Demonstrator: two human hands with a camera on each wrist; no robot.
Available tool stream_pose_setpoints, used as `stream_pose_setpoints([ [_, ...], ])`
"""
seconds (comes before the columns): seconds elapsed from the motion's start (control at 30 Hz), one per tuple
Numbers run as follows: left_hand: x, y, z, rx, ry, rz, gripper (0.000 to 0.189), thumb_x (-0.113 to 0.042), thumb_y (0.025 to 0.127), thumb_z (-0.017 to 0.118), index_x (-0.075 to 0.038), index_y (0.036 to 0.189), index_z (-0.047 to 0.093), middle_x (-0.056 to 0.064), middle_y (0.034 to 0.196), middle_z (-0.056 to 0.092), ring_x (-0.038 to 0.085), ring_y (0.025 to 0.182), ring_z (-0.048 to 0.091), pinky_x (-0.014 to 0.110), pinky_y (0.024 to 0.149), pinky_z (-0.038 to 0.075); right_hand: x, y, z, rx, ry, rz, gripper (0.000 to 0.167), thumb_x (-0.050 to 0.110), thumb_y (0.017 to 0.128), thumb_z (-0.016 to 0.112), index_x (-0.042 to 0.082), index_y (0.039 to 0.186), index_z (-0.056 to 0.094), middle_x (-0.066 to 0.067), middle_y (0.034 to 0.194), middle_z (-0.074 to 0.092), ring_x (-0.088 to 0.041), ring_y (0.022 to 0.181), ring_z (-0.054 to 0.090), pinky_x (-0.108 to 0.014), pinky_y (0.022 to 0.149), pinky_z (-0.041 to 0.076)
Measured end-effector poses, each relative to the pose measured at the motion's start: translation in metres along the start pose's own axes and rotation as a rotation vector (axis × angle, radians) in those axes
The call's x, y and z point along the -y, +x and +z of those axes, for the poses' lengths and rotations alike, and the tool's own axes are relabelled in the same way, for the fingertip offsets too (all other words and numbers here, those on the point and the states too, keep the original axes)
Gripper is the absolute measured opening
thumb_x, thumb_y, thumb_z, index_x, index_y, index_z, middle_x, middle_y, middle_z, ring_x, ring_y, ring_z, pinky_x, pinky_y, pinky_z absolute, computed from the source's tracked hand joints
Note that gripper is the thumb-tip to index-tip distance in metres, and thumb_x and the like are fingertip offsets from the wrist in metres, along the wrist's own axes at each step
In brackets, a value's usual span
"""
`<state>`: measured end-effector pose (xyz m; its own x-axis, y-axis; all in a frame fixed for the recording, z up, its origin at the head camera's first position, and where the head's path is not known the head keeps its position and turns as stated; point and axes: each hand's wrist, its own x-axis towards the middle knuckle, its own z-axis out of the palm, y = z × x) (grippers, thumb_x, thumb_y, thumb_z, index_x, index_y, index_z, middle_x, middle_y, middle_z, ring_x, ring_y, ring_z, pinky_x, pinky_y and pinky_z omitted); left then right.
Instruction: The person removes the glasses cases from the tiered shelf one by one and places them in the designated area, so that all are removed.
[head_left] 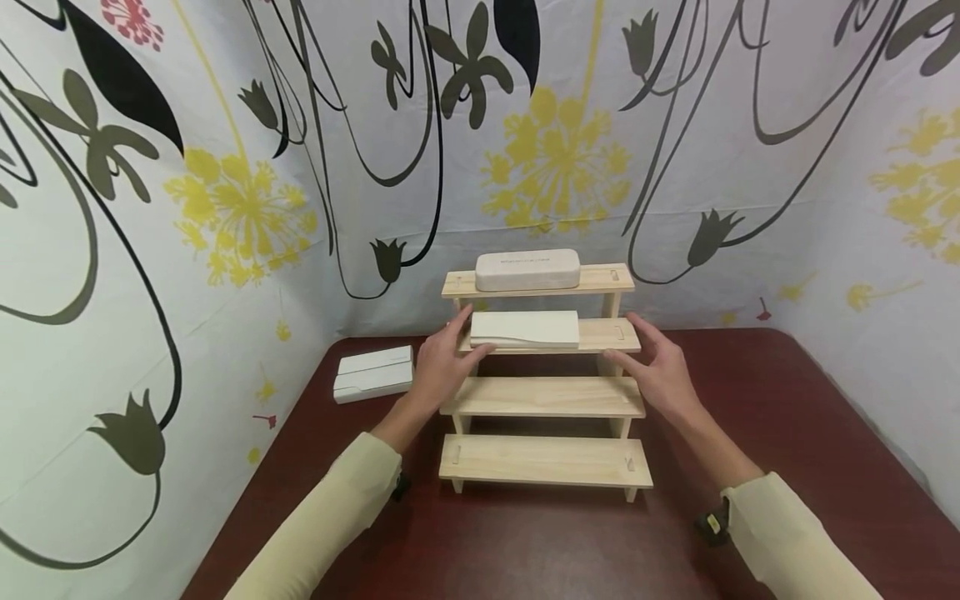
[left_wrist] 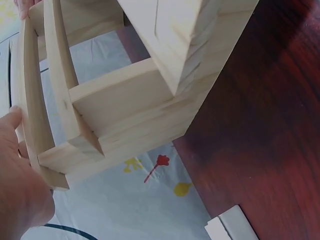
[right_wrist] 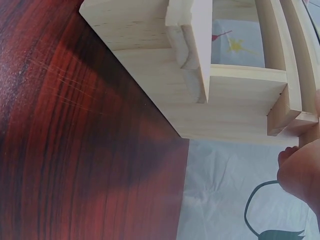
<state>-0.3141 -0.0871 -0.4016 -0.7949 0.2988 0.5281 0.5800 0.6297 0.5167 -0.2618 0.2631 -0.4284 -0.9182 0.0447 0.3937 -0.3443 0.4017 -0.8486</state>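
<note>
A light wooden tiered shelf stand [head_left: 542, 397] stands on the dark red table. My left hand [head_left: 438, 367] grips the left end of its second board from the top, thumb at the front edge and fingers toward the back. At the right end of that board, my right hand [head_left: 663, 375] holds it in a similar way. A flat white folding case [head_left: 525, 327] lies on this board between the hands, close to the left thumb. On the top board sits a rounded off-white case [head_left: 527, 271] with faint lettering. The wrist views show the stand's side panels [left_wrist: 145, 110] from close by.
Left of the stand, a white box-like case [head_left: 373, 373] lies on the tabletop [head_left: 555, 546]. The two lower boards carry nothing. Floral cloth [head_left: 570, 200] hangs behind the table and along both sides. A black device [head_left: 712, 525] is on the right wrist.
</note>
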Motion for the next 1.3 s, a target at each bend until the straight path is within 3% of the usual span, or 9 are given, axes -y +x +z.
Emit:
stream_pose_setpoints([
  [0.1, -0.0009, 0.0028, -0.0003, 0.023, 0.006, -0.011, 0.081, -0.04, 0.097, 0.08, -0.008, 0.162, 0.043, 0.009, 0.084, 0.058, 0.024, 0.077, 0.051, 0.043, 0.073, 0.048, -0.0003, -0.0005, -0.0007, -0.001, -0.008, 0.0, 0.084, 0.019, 0.099, 0.08, 0.003, 0.166, 0.032, -0.024, 0.165, 0.039, -0.044, 0.14, 0.053, -0.004, 0.088, 0.045],
  [0.2, -0.0012, 0.0041, 0.0002, 0.047, 0.011, -0.025, 0.082, -0.041, 0.097, 0.079, -0.007, 0.163, 0.042, 0.018, 0.111, 0.07, 0.03, 0.097, 0.064, 0.049, 0.086, 0.055, -0.001, -0.0009, -0.0011, -0.001, -0.015, 0.005, 0.084, 0.021, 0.099, 0.08, 0.004, 0.166, 0.032, -0.024, 0.165, 0.04, -0.043, 0.136, 0.057, -0.005, 0.087, 0.046],
  [0.33, -0.0016, 0.0044, 0.0008, 0.075, -0.005, -0.053, 0.083, -0.042, 0.098, 0.078, -0.01, 0.164, 0.04, 0.022, 0.146, 0.061, 0.037, 0.127, 0.063, 0.056, 0.105, 0.051, -0.0017, -0.0009, -0.0016, 0.003, -0.016, 0.013, 0.086, 0.021, 0.099, 0.08, 0.005, 0.167, 0.031, -0.024, 0.164, 0.04, -0.043, 0.134, 0.059, -0.005, 0.086, 0.046],
  [0.53, -0.0017, 0.0048, 0.0011, 0.089, -0.048, -0.075, 0.082, -0.043, 0.099, 0.077, -0.013, 0.165, 0.04, 0.018, 0.156, 0.054, 0.037, 0.138, 0.056, 0.055, 0.111, 0.048, -0.0005, -0.001, -0.0032, 0.007, -0.027, 0.018, 0.087, 0.022, 0.099, 0.08, 0.006, 0.167, 0.03, -0.024, 0.165, 0.04, -0.044, 0.132, 0.06, -0.004, 0.087, 0.044],
  [0.67, -0.0015, 0.0038, 0.0014, 0.079, -0.066, -0.07, 0.081, -0.042, 0.098, 0.078, -0.014, 0.165, 0.041, 0.019, 0.142, 0.064, 0.033, 0.125, 0.063, 0.052, 0.105, 0.051, 0.0009, -0.0017, -0.0033, 0.007, -0.028, 0.018, 0.086, 0.023, 0.099, 0.08, 0.005, 0.167, 0.031, -0.023, 0.165, 0.039, -0.043, 0.133, 0.06, -0.004, 0.088, 0.044],
  [0.73, -0.0013, 0.0032, 0.0019, 0.07, -0.069, -0.063, 0.081, -0.041, 0.098, 0.078, -0.014, 0.165, 0.041, 0.017, 0.115, 0.07, 0.028, 0.107, 0.064, 0.049, 0.096, 0.052, 0.0012, -0.0017, -0.0033, 0.007, -0.025, 0.016, 0.086, 0.022, 0.098, 0.081, 0.005, 0.167, 0.031, -0.022, 0.166, 0.038, -0.043, 0.136, 0.057, -0.003, 0.088, 0.044],
  [0.83, -0.0009, 0.0023, 0.0028, 0.059, -0.064, -0.049, 0.08, -0.041, 0.098, 0.078, -0.015, 0.164, 0.042, 0.007, 0.076, 0.051, 0.021, 0.075, 0.049, 0.043, 0.077, 0.047, 0.0012, -0.0013, -0.0034, 0.005, -0.023, 0.012, 0.086, 0.022, 0.098, 0.081, 0.004, 0.166, 0.031, -0.023, 0.166, 0.038, -0.043, 0.138, 0.056, -0.003, 0.088, 0.044],
  [0.97, -0.0006, 0.0011, 0.0038, 0.033, -0.048, -0.023, 0.079, -0.041, 0.097, 0.079, -0.014, 0.163, 0.044, -0.002, 0.065, 0.035, 0.016, 0.061, 0.031, 0.037, 0.066, 0.038, 0.0005, -0.0009, -0.0039, 0.004, -0.029, 0.015, 0.087, 0.023, 0.098, 0.081, 0.004, 0.166, 0.031, -0.023, 0.165, 0.04, -0.043, 0.138, 0.056, -0.003, 0.088, 0.043],
  [1.3, 0.0005, -0.0043, 0.0052, -0.086, -0.014, 0.077, 0.078, -0.035, 0.092, 0.085, -0.007, 0.157, 0.052, -0.006, 0.058, 0.032, 0.01, 0.054, 0.027, 0.03, 0.054, 0.031, 0.0016, 0.0004, -0.0038, 0.006, -0.028, 0.021, 0.087, 0.024, 0.098, 0.082, 0.005, 0.166, 0.032, -0.022, 0.165, 0.039, -0.042, 0.137, 0.057, -0.004, 0.087, 0.044],
])
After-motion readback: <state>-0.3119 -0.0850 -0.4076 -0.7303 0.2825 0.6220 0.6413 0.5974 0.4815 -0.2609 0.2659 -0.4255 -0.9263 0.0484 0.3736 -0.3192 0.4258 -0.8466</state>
